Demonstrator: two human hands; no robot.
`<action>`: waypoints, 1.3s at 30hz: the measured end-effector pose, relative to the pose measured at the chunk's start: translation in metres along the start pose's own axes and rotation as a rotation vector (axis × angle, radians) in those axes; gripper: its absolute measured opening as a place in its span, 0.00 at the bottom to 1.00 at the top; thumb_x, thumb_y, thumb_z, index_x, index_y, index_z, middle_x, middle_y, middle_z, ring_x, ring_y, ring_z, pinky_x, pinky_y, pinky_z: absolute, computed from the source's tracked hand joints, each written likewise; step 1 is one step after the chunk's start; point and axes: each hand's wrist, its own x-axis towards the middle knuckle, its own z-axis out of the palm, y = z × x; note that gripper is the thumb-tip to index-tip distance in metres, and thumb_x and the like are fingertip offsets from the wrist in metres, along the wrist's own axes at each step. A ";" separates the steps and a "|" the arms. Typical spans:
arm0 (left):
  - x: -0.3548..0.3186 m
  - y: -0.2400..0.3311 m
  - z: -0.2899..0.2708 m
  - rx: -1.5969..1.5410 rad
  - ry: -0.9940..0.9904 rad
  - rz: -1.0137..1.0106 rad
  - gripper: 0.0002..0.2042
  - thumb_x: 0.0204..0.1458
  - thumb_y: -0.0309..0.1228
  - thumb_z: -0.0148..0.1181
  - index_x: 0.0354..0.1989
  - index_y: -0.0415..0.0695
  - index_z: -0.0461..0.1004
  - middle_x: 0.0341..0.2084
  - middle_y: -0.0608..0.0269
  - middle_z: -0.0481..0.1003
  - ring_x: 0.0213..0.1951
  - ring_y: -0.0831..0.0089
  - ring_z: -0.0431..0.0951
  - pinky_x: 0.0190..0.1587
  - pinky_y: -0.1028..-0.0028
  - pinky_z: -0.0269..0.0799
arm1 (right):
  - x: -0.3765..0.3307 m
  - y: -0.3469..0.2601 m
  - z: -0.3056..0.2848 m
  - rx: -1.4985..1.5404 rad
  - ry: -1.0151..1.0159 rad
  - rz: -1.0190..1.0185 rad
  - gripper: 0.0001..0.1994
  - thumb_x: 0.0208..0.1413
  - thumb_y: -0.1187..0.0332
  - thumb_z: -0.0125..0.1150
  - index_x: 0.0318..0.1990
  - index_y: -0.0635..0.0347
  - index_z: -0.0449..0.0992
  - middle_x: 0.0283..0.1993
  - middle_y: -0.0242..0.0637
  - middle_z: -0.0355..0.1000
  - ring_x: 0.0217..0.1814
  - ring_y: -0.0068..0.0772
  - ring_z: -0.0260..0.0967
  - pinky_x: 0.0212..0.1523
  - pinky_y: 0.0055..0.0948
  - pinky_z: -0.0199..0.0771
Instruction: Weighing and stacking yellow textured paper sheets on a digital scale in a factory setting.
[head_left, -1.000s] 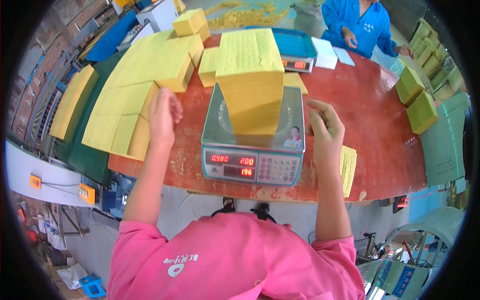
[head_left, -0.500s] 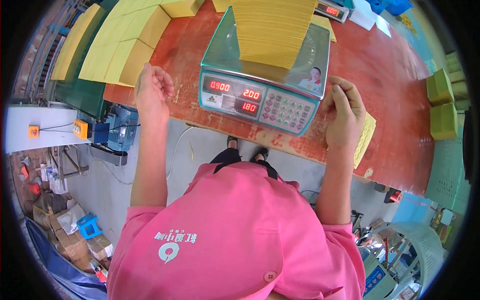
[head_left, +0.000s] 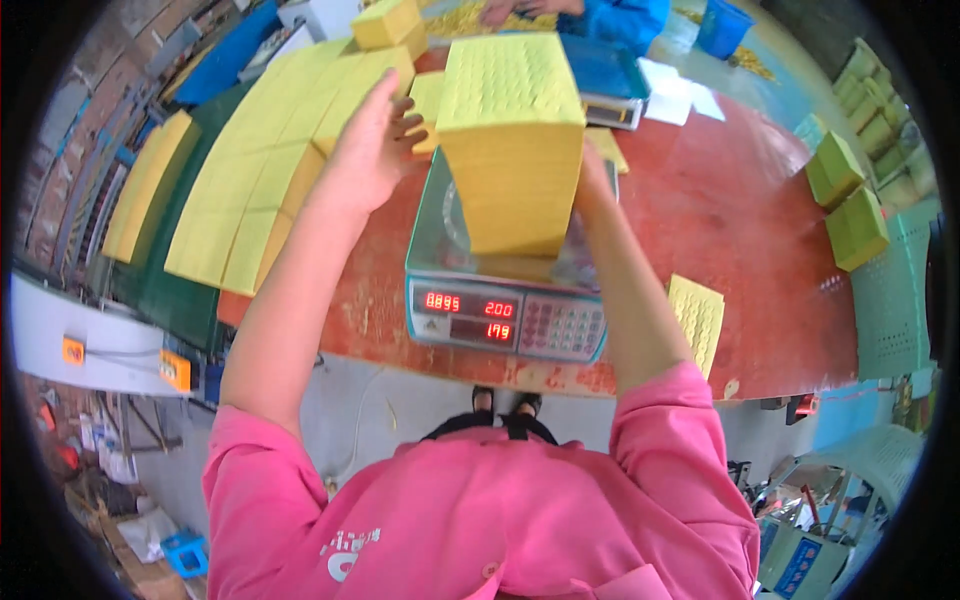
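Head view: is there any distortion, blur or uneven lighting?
Head view: black corners, and the red table bows at its front edge; head view: the left hand looks slightly blurred; head view: the tall yellow stack is brighter on top than in front.

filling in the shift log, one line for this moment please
left hand: open, apart from yellow stack; right hand: at stack's right side, fingers hidden; yellow stack: standing on scale; scale: red digits lit
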 end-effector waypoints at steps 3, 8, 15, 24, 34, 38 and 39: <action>0.002 0.012 0.040 0.065 -0.263 -0.089 0.31 0.53 0.54 0.59 0.56 0.43 0.69 0.53 0.59 0.72 0.54 0.66 0.70 0.52 0.58 0.68 | -0.018 -0.021 0.006 0.025 -0.002 0.214 0.25 0.66 0.51 0.45 0.53 0.66 0.74 0.51 0.42 0.75 0.52 0.33 0.69 0.56 0.31 0.66; -0.025 0.013 0.042 0.140 -0.370 -0.249 0.22 0.59 0.42 0.55 0.57 0.40 0.69 0.50 0.57 0.76 0.50 0.70 0.77 0.55 0.70 0.72 | -0.071 -0.024 0.001 0.069 0.097 0.101 0.22 0.67 0.54 0.46 0.55 0.65 0.73 0.52 0.40 0.74 0.51 0.30 0.67 0.53 0.27 0.65; -0.029 0.022 0.013 0.208 -0.479 -0.345 0.23 0.60 0.42 0.52 0.59 0.41 0.67 0.52 0.56 0.75 0.52 0.68 0.76 0.56 0.67 0.71 | -0.210 -0.059 -0.009 -0.202 0.304 -0.048 0.16 0.64 0.65 0.52 0.53 0.65 0.72 0.43 0.45 0.76 0.47 0.34 0.73 0.50 0.32 0.71; -0.042 0.003 0.028 0.267 -0.537 -0.311 0.28 0.59 0.44 0.52 0.64 0.41 0.61 0.56 0.55 0.71 0.55 0.65 0.74 0.58 0.64 0.69 | -0.253 -0.033 0.007 0.533 0.021 0.421 0.27 0.62 0.50 0.56 0.58 0.64 0.68 0.48 0.35 0.71 0.50 0.26 0.67 0.49 0.30 0.70; -0.058 -0.071 0.217 0.039 -0.617 -0.153 0.24 0.61 0.48 0.49 0.60 0.44 0.67 0.54 0.60 0.72 0.55 0.67 0.73 0.57 0.67 0.68 | -0.222 -0.112 -0.211 0.374 0.324 0.280 0.20 0.66 0.58 0.49 0.59 0.60 0.66 0.54 0.37 0.70 0.56 0.33 0.68 0.46 0.39 0.79; -0.037 -0.161 0.350 0.047 -0.679 -0.309 0.26 0.59 0.51 0.51 0.60 0.47 0.66 0.53 0.59 0.73 0.54 0.62 0.74 0.54 0.57 0.73 | -0.204 -0.083 -0.364 0.443 0.389 0.297 0.21 0.64 0.55 0.51 0.57 0.59 0.68 0.52 0.37 0.70 0.53 0.34 0.68 0.44 0.36 0.77; -0.031 -0.180 0.380 0.057 -0.732 -0.382 0.28 0.58 0.52 0.52 0.62 0.48 0.64 0.55 0.57 0.71 0.55 0.58 0.73 0.53 0.50 0.72 | -0.199 -0.075 -0.398 0.423 0.414 0.316 0.21 0.64 0.55 0.50 0.57 0.59 0.69 0.52 0.37 0.70 0.53 0.35 0.68 0.45 0.37 0.77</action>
